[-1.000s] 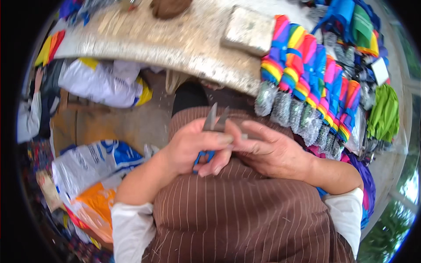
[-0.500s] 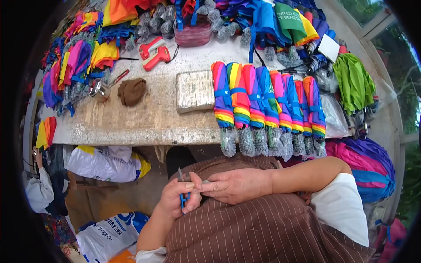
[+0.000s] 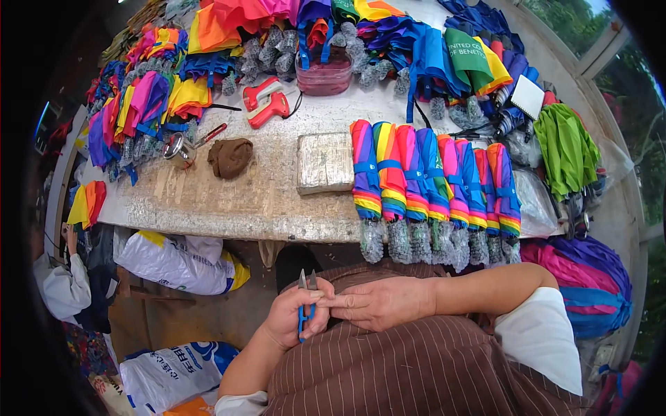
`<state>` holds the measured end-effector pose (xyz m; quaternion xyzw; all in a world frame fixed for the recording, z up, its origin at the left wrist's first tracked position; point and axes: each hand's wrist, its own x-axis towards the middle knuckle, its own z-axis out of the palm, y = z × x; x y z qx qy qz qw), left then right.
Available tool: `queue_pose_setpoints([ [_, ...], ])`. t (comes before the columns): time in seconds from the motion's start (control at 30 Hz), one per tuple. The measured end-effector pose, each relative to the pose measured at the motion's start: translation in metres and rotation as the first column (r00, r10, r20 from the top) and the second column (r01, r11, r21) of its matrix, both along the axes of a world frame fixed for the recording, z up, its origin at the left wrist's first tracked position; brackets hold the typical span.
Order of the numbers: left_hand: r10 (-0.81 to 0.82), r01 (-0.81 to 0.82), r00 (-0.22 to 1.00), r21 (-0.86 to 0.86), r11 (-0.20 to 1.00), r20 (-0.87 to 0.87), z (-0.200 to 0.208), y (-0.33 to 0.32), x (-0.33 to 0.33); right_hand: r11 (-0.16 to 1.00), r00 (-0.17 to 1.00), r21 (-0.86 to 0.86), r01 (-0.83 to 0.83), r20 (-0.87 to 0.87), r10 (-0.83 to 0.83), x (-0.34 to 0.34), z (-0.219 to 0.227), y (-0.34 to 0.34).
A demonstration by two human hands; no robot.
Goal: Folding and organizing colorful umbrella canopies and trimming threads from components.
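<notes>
- Leftmost, a co-worker's pale sleeve (image 3: pixel 66 288), beside a hanging yellow, orange and red cloth (image 3: pixel 87 206).
- Two white plastic sacks: one (image 3: pixel 173 263) below the table (image 3: pixel 270 208), another (image 3: pixel 163 378) lower down, with blue print.
- One jar (image 3: pixel 179 150), tilted, on the table; next to it, a brown cloth lump (image 3: pixel 230 158).
- Two red-and-white hand tools (image 3: pixel 265 104), lying behind the lump.
- Left hand (image 3: pixel 284 319), at the person's lap, fingers curled round blue-handled scissors (image 3: pixel 302 320); blades upward, tips spread slightly apart.
- One wrapped, grey-white block (image 3: pixel 325 163), flat, touching the umbrella row.
- Right hand (image 3: pixel 381 303), back upward, extended fingers meeting the left hand's fingertips just beside the scissors; whether it pinches anything small cannot be told, the fingertips being partly hidden.
- Row of folded rainbow umbrellas (image 3: pixel 428 182), blue straps, bubble-wrapped ends over the table's near edge.
- One white notepad (image 3: pixel 528 97); just below and right, a bright green umbrella (image 3: pixel 565 142).
- Rightmost, a large purple, pink and blue bundle (image 3: pixel 590 284), below table height.
</notes>
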<state>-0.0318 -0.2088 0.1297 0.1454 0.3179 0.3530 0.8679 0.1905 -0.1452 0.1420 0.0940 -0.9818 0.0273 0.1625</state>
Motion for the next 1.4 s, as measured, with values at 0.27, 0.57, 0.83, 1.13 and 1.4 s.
queue_pose_setpoints([
  [0.27, -0.027, 0.042, 0.953, 0.043, 0.998, -0.303, 0.010, 0.014, 0.003, 0.987, 0.971, 0.120, 0.107, 0.203, -0.130, -0.003, 0.011, -0.001],
  [0.57, 0.367, 0.015, 0.685, 0.516, 0.856, -0.630, 0.005, -0.001, -0.017, 0.875, 0.843, 0.444, 0.193, 0.381, -0.379, -0.010, 0.025, -0.011],
  [0.83, 0.365, 0.450, 0.465, 0.571, 0.687, -0.807, 0.029, -0.017, -0.028, 0.869, 0.835, 0.446, 0.215, 0.378, -0.400, -0.011, 0.023, -0.019],
  [1.13, 0.466, 0.498, 0.426, 0.630, 0.595, -0.776, 0.036, -0.019, -0.019, 0.882, 0.832, 0.434, 0.186, 0.408, -0.376, -0.012, 0.025, -0.018],
  [1.4, 0.468, 0.500, 0.397, 0.613, 0.612, -0.790, 0.036, -0.018, -0.019, 0.882, 0.834, 0.433, 0.187, 0.405, -0.375, -0.012, 0.024, -0.017],
])
